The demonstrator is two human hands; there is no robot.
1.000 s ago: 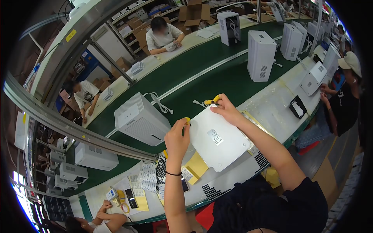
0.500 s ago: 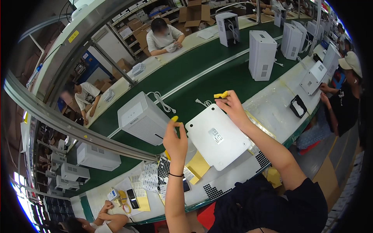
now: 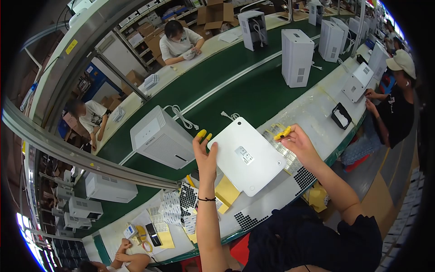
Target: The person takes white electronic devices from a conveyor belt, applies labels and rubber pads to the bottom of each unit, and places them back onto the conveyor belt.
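Observation:
A white appliance (image 3: 233, 170) stands in front of me, its flat base panel facing up, with a printed label in the middle. One black round foot (image 3: 239, 123) shows at its far corner. My left hand (image 3: 206, 152) is at the panel's left corner, thumb against the edge, fingers apart, yellow covers on the fingertips. That corner is partly hidden by the thumb. Over the panel's right side, apart from it, my right hand (image 3: 297, 143) pinches a small black pad, mostly hidden by yellow-covered fingers. Sheets of black round pads (image 3: 249, 221) lie on the bench below.
A taller white appliance (image 3: 165, 138) stands to the left on the green conveyor (image 3: 217, 97); another (image 3: 297, 59) stands farther right. Label sheets (image 3: 170, 208), a phone (image 3: 153, 234) and a black tray (image 3: 340, 116) lie along the bench. Co-workers sit opposite and at both sides.
My right hand has moved from the panel's far corner down toward its right corner. My left thumb has come onto the left corner. The view has shifted slightly.

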